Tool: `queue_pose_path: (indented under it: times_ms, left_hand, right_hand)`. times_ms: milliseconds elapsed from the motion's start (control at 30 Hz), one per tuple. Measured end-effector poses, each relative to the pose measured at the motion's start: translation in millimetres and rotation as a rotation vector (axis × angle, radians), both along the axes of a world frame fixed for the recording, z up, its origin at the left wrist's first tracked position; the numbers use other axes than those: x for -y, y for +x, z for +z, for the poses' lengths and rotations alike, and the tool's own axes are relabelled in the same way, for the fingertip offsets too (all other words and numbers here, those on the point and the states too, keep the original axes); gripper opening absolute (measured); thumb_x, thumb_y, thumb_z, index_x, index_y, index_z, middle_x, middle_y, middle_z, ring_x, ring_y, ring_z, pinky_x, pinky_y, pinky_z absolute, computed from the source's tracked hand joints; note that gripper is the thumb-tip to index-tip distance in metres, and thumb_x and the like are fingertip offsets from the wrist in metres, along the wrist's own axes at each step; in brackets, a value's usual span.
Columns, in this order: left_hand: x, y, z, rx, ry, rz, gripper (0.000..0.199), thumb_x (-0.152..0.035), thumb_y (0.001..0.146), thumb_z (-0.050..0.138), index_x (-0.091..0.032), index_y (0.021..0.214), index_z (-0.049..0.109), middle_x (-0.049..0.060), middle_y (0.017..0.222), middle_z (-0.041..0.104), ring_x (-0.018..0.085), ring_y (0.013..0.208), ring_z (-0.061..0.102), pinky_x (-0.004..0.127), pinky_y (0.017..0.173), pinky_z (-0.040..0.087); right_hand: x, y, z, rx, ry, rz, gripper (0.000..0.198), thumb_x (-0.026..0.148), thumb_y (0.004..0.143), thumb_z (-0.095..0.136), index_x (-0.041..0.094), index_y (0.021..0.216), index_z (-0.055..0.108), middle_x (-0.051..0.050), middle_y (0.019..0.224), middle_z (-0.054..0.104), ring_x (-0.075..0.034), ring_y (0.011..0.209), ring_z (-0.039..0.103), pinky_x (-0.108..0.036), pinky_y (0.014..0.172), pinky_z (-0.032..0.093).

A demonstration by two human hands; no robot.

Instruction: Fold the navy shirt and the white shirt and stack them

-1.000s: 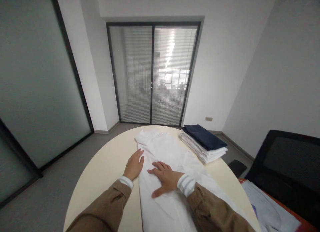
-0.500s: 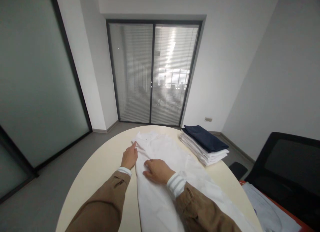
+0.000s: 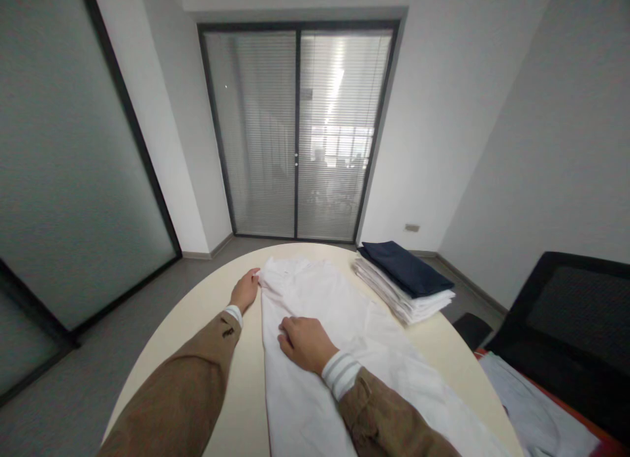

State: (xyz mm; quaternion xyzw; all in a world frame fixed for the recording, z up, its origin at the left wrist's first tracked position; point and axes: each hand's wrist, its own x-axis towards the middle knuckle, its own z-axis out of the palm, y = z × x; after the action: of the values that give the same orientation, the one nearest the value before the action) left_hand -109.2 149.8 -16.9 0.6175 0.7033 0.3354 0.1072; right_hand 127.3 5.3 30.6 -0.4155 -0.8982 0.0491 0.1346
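Head camera view: a person in brown sleeves works at a round, cream-coloured table [image 3: 191, 329], hands apart over a white garment [image 3: 339, 293] spread from near the far rim toward the viewer. The left hand [image 3: 245, 290] pinches the garment's far left corner, while the right hand [image 3: 308, 344] lies loosely curled over its middle; whether those fingers grip any fabric cannot be told. Near the table's right edge, a navy cloth [image 3: 406, 268] tops a folded white stack [image 3: 394, 296].
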Motion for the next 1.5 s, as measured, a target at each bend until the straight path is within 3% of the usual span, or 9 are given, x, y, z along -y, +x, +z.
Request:
queue_pose_path:
  times_ms: [167,467,600,733,900,1033,1200,1400,1500]
  left_hand:
    - [-9,-6,8.1,-0.015,-0.027,0.036,0.022,-0.025,0.091,0.048,-0.020,0.104,0.064,0.005,0.085,0.073,0.018,0.079,0.067,0.024,0.072,0.046]
    - [-17,3,29.9,-0.102,0.010,0.103,0.019,-0.029,0.089,0.049,-0.023,0.095,0.067,0.008,0.089,0.072,0.024,0.086,0.066,0.030,0.074,0.045]
    - [-13,13,28.5,-0.125,0.026,0.087,0.025,-0.028,0.090,0.049,-0.022,0.110,0.063,0.009,0.090,0.072,0.026,0.090,0.067,0.032,0.079,0.047]
    - [4,27,25.1,-0.144,0.060,0.078,0.046,-0.031,0.091,0.047,-0.017,0.135,0.046,0.013,0.108,0.069,0.027,0.101,0.065,0.036,0.087,0.048]
    - [36,48,12.7,-0.352,0.255,0.019,0.056,-0.036,0.091,0.047,-0.013,0.142,0.039,0.017,0.151,0.033,0.030,0.136,0.038,0.041,0.108,0.036]
    - [54,56,-1.6,-0.490,0.050,-0.239,0.052,-0.038,0.091,0.047,-0.020,0.140,0.047,0.016,0.150,0.037,0.033,0.138,0.035,0.048,0.109,0.033]
    - [63,57,-1.3,-0.534,0.109,-0.252,0.053,-0.039,0.095,0.039,-0.017,0.143,0.043,0.017,0.154,0.031,0.033,0.142,0.028,0.048,0.110,0.031]
    - [71,58,-0.3,-0.497,0.101,-0.212,0.060,-0.037,0.095,0.038,-0.002,0.143,0.036,0.022,0.145,0.043,0.027,0.136,0.040,0.040,0.111,0.032]
    - [76,60,-4.2,-0.518,0.041,-0.136,0.056,-0.041,0.094,0.039,-0.010,0.141,0.043,0.020,0.147,0.041,0.032,0.137,0.037,0.048,0.110,0.030]
  right_hand:
    - [0,1,0,0.009,0.009,0.007,0.026,0.033,0.093,0.043,0.018,0.107,0.059,-0.008,0.098,0.070,-0.021,0.088,0.066,-0.029,0.072,0.043]
    - [1,3,-3,-0.014,0.001,0.065,0.024,0.032,0.092,0.044,0.020,0.105,0.060,-0.005,0.097,0.070,-0.019,0.084,0.065,-0.027,0.068,0.040]
    - [0,2,-3,-0.042,0.011,0.043,0.021,0.030,0.093,0.044,0.020,0.102,0.061,-0.005,0.094,0.068,-0.018,0.083,0.062,-0.028,0.069,0.040]
    - [-1,1,-2,-0.139,0.081,-0.108,0.020,0.026,0.091,0.046,0.021,0.104,0.061,-0.007,0.101,0.064,-0.021,0.095,0.056,-0.031,0.080,0.040]
    - [-6,5,-11,-0.263,0.063,-0.276,0.038,0.029,0.089,0.053,0.027,0.127,0.055,-0.008,0.117,0.060,-0.024,0.109,0.049,-0.036,0.090,0.038]
    - [-10,7,-20,-0.298,0.004,-0.226,0.033,0.025,0.089,0.052,0.030,0.121,0.061,-0.005,0.118,0.061,-0.022,0.111,0.049,-0.035,0.093,0.037]
    - [-10,5,-22,-0.333,-0.025,-0.212,0.034,0.018,0.088,0.049,0.026,0.117,0.064,-0.005,0.121,0.061,-0.020,0.111,0.050,-0.033,0.094,0.037]
    - [-9,5,-19,-0.387,-0.056,-0.261,0.047,0.016,0.085,0.049,0.024,0.131,0.054,-0.006,0.124,0.061,-0.021,0.113,0.050,-0.033,0.096,0.036]
    - [-9,5,-19,-0.341,-0.051,-0.276,0.042,0.019,0.087,0.049,0.026,0.128,0.056,-0.006,0.122,0.061,-0.022,0.112,0.049,-0.034,0.095,0.036]
